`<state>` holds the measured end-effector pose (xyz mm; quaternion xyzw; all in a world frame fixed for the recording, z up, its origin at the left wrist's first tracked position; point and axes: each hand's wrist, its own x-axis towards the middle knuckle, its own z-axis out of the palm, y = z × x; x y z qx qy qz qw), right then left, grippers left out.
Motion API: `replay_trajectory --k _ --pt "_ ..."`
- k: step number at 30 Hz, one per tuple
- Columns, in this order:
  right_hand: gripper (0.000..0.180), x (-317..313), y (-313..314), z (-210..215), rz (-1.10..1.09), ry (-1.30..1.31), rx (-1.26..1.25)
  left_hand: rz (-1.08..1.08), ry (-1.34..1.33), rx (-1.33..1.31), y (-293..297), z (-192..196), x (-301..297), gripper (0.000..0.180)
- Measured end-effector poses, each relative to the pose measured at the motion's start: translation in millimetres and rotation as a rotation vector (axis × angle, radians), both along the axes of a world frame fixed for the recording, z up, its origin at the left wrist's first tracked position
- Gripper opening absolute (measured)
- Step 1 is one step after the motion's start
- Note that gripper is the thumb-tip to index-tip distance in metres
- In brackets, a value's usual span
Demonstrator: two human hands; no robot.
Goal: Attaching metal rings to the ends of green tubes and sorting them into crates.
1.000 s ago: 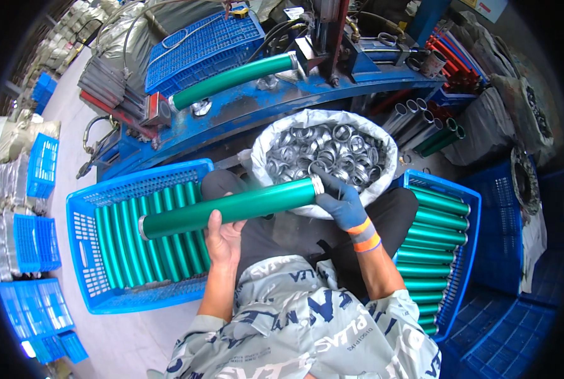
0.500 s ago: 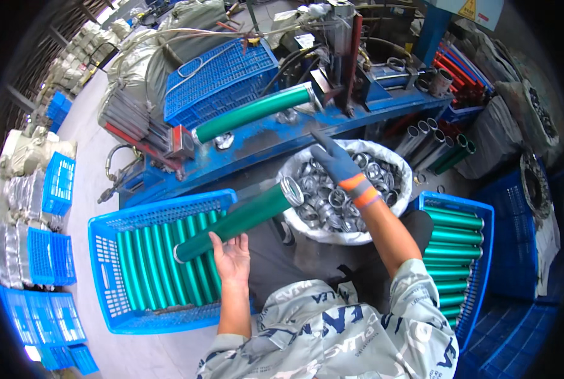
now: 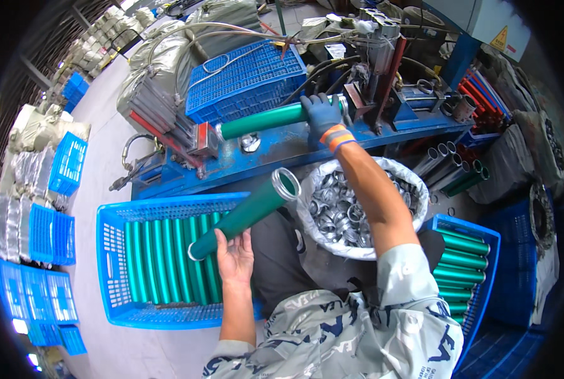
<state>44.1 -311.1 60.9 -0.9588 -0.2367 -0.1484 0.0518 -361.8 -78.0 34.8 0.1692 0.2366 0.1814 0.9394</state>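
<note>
My bare left hand (image 3: 236,260) supports a green metal tube (image 3: 247,211) from below, thumb against its side. That tube slants up and rightward, with a silver ring at its upper open end. My right hand (image 3: 323,115), in a dark glove with an orange cuff, is wrapped over the right part of a second green tube (image 3: 263,120). This one lies lengthwise on the blue machine bench (image 3: 282,148), between a left clamp block (image 3: 204,139) and a right metal fixture (image 3: 361,101). Below my right forearm, a white-lined round container (image 3: 351,252) holds loose silver rings (image 3: 339,218).
At left, a blue crate (image 3: 174,205) holds a row of green tubes, partly under the held one. Another blue crate (image 3: 493,252) with green tubes is at my right. Bare metal tubes (image 3: 430,161) stand beyond the container. Stacked blue crates (image 3: 247,76) sit behind the bench.
My right hand has moved from above the ring container up and onto the tube on the bench. The tube in my left hand now tilts more steeply. The view has shifted.
</note>
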Motion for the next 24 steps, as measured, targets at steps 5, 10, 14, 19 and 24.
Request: replay_trajectory --k 5,10,14,19,24 --pt "0.074 -92.7 -45.6 38.1 0.231 0.047 0.687 -0.034 -0.081 -0.262 2.0 20.5 15.6 0.065" --pt "0.076 -187.8 -116.5 -6.3 0.331 0.501 1.618 -0.105 -0.19 -0.674 -17.1 40.4 25.4 0.06" --pt "0.079 -243.7 -172.1 -38.0 0.219 0.374 1.542 -0.196 -0.215 -0.745 -41.6 53.8 27.3 0.061" --pt "0.078 -274.5 -198.0 -72.1 0.082 0.407 1.512 -0.178 -0.202 -0.72 -48.7 59.7 22.2 0.064" --pt "0.079 -284.9 -216.9 -93.0 0.0 0.376 1.462 -0.14 -0.185 -0.695 -49.7 61.3 21.4 0.066"
